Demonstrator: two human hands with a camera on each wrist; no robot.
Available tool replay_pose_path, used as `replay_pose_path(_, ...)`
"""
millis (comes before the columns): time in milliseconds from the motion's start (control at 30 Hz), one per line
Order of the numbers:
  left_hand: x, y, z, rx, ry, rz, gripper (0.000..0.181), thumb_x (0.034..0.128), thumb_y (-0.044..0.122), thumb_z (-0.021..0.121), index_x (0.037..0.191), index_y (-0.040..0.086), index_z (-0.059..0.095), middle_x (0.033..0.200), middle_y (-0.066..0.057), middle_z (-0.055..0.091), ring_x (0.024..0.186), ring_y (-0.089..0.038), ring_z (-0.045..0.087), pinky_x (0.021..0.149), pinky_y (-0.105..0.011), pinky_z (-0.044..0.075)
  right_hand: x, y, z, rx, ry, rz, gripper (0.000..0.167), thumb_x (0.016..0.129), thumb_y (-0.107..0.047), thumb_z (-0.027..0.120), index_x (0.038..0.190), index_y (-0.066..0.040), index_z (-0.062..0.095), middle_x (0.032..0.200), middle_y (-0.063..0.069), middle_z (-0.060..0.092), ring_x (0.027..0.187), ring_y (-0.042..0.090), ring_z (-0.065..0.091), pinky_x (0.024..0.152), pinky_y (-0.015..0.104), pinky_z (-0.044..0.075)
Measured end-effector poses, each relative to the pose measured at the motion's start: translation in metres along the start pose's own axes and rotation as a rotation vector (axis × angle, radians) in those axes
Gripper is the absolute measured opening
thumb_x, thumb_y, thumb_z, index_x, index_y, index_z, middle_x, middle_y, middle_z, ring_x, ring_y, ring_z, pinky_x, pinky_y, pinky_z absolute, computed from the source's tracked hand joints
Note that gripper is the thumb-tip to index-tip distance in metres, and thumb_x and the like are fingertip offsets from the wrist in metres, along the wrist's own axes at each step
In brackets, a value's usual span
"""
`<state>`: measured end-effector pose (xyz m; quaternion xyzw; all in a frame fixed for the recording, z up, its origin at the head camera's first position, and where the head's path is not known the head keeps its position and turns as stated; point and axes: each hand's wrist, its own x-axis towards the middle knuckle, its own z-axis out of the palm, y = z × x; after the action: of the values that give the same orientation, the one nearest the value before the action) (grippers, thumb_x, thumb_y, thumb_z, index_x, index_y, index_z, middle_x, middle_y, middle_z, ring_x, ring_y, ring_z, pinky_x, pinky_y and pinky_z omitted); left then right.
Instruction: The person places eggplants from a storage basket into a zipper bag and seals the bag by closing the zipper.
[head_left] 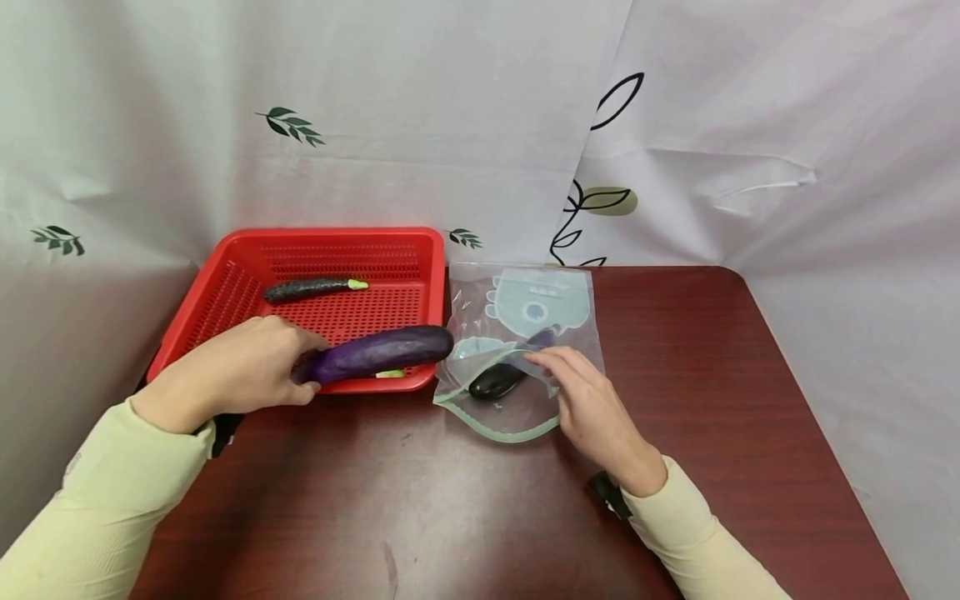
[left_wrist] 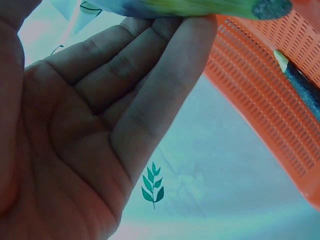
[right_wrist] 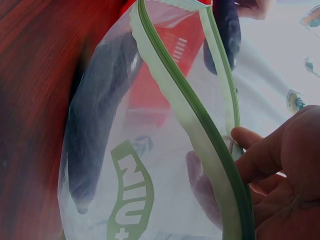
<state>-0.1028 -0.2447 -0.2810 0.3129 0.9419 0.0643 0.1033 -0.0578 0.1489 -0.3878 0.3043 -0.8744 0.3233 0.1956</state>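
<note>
My left hand [head_left: 251,367] grips a purple eggplant [head_left: 382,350] by its stem end, above the front right of the red basket [head_left: 438,283]. The eggplant's rounded end points toward the bag. On the table lies a clear zip bag [head_left: 517,435] with a pale green zip edge, its mouth spread apart. My right hand [head_left: 592,408] pinches one lip of this opening. A dark eggplant [right_wrist: 97,120] is inside the bag, seen through the plastic in the right wrist view.
In the basket lies a dark, slender vegetable [head_left: 311,289] with a pale green tip. Another green tip [head_left: 390,374] shows below the held eggplant. White cloth [head_left: 420,125] with leaf prints hangs behind the brown table [head_left: 675,358].
</note>
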Motion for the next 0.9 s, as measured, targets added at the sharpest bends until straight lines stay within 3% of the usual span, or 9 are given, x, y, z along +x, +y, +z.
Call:
replay_pose_path(267, 0.000, 0.005, 0.003, 0.011, 0.025, 0.029, 0.028, 0.0743, 0.017, 0.081, 0.100, 0.009, 0.074, 0.075, 0.012, 0.060, 0.063, -0.005, 0.050, 0.062, -0.032, 0.047, 0.000, 0.000, 0.000, 0.002, -0.013, 0.016, 0.055, 0.080, 0.025, 0.050, 0.126, -0.003, 0.064, 0.120, 0.007, 0.063, 0.102, 0.017, 0.059, 0.078, 0.030, 0.054)
replay_pose_path(567, 0.003, 0.012, 0.006, 0.028, 0.048, 0.078, 0.025, 0.0742, 0.018, 0.082, 0.096, 0.011, 0.073, 0.070, 0.014, 0.055, 0.062, -0.006, 0.047, 0.060, -0.031, 0.045, 0.001, 0.000, 0.000, -0.004, -0.009, 0.010, 0.055, 0.080, 0.025, 0.051, 0.126, -0.002, 0.064, 0.119, 0.007, 0.063, 0.099, 0.017, 0.059, 0.077, 0.030, 0.054)
replay_pose_path(900, 0.006, 0.021, 0.010, 0.027, 0.031, 0.131, 0.020, 0.0757, 0.016, 0.082, 0.092, 0.015, 0.070, 0.069, 0.014, 0.054, 0.060, -0.005, 0.047, 0.058, -0.032, 0.044, 0.001, -0.001, 0.000, -0.002, -0.011, 0.012, 0.056, 0.080, 0.025, 0.050, 0.126, -0.003, 0.064, 0.119, 0.007, 0.063, 0.097, 0.017, 0.059, 0.076, 0.030, 0.054)
